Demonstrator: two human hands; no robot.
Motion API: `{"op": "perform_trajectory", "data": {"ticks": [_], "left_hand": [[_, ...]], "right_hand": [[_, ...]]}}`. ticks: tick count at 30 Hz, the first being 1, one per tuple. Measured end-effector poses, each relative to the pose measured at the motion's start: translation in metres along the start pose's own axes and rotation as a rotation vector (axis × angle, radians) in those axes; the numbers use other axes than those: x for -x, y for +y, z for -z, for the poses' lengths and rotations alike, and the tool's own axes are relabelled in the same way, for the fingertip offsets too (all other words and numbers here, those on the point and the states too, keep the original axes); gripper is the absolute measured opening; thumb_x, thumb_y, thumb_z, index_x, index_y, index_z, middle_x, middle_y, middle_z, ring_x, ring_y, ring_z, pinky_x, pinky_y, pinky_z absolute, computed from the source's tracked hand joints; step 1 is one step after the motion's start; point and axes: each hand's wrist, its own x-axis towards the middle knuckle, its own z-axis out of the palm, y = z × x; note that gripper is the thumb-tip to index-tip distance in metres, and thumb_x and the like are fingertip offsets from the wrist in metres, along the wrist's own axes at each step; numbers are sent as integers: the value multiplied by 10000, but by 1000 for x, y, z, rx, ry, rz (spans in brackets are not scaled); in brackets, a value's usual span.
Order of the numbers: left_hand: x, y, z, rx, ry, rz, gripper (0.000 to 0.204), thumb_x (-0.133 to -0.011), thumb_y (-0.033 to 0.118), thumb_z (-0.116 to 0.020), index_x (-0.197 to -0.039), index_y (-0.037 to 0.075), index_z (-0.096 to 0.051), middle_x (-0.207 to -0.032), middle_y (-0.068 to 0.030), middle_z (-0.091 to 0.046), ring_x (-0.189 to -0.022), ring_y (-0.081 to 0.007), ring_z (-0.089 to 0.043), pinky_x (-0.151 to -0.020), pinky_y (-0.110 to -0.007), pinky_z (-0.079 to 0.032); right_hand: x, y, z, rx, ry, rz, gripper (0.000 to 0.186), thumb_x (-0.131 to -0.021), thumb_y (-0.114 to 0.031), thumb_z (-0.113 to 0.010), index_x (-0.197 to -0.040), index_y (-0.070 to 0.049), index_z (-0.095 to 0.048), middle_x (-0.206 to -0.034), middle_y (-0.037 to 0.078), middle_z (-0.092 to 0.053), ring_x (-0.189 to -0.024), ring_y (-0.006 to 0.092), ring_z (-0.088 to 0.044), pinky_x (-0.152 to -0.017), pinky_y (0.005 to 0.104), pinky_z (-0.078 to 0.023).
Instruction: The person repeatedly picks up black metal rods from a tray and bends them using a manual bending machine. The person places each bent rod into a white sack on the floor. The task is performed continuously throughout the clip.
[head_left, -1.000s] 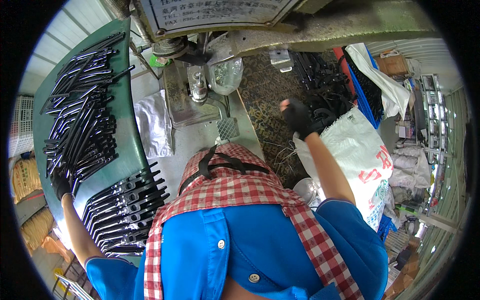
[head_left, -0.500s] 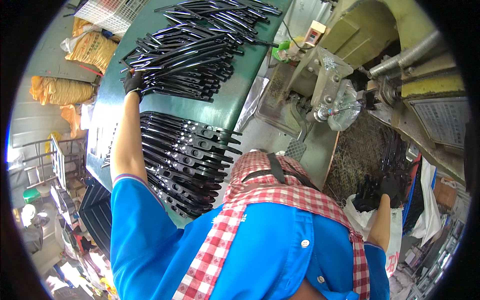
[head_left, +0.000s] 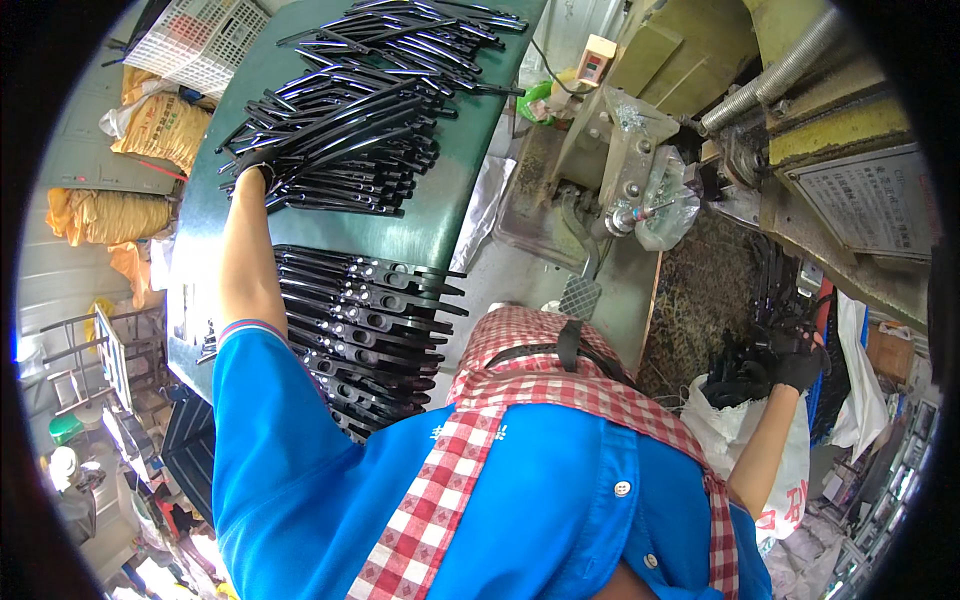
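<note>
My left hand (head_left: 256, 166), in a black glove, is at the near-left ends of a pile of long black metal rods (head_left: 350, 140) on the green table. Its fingers look closed on a rod, though black on black blurs their outline. At lower right, my black-gloved right hand (head_left: 800, 366) has its fingers bent around a small black part (head_left: 778, 342) above the mouth of a white sack (head_left: 708, 430). More dark parts (head_left: 735, 380) lie at that mouth. Nearer me on the table is a row of assembled black pieces with flat, holed ends (head_left: 375, 330).
A green table (head_left: 430, 235) stands on the left. To the right is a greenish machine (head_left: 690, 60) with a plastic-wrapped spindle (head_left: 640, 212) and a foot pedal (head_left: 580, 297). Yellow sacks (head_left: 165, 130) and a white crate (head_left: 200, 45) stand beyond the table.
The view has shifted slightly, moving the scene left. My right hand has moved up and to the right, over the dark parts by the sack. My left hand stays at the rod pile.
</note>
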Motion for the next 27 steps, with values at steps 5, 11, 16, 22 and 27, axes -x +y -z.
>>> {"op": "perform_trajectory", "data": {"ticks": [5, 11, 16, 22, 27], "left_hand": [[-4, -23, -10, 124, 9, 63, 453, -804, 416, -659, -1050, 43, -582, -881, -147, -622, -778, -277, -603, -667, -382, -470], [-21, -96, -35, 517, 10, 236, 401, -815, 400, -656, -993, 46, -593, -793, -122, -616, -685, -255, -594, -595, -371, -464], [12, -180, 2, 913, -57, 362, 294, -869, 358, -618, -836, 71, -566, -624, -41, -500, -533, -161, -470, -476, -316, -360], [254, -7, 128, 156, -316, -506, 437, -966, 377, -494, -809, -29, -533, -580, 1, -390, -542, -137, -338, -495, -318, -312], [343, 78, 162, 20, -597, -996, 345, -902, 364, -576, -800, 35, -558, -598, -168, -549, -575, -364, -578, -494, -405, -396]], "right_hand": [[45, -5, -89, -325, 83, -273, 201, -915, -250, -501, -894, -56, -545, -790, 93, -552, -742, 266, -534, -754, 444, -477], [77, -28, -144, -556, -342, -299, 218, -918, -282, -498, -762, -130, -493, -654, -22, -510, -540, 158, -472, -600, 349, -452], [101, -28, -183, -668, -238, -327, 159, -848, -259, -535, -715, -184, -490, -631, -25, -478, -533, 146, -454, -536, 315, -413], [160, -55, -271, -670, -336, -414, 252, -880, -262, -478, -653, -153, -465, -526, -32, -406, -540, 116, -427, -580, 289, -403], [156, -32, -279, -906, -595, -513, 326, -914, -380, -430, -778, -132, -592, -686, 27, -583, -767, 243, -584, -715, 489, -480]]}}
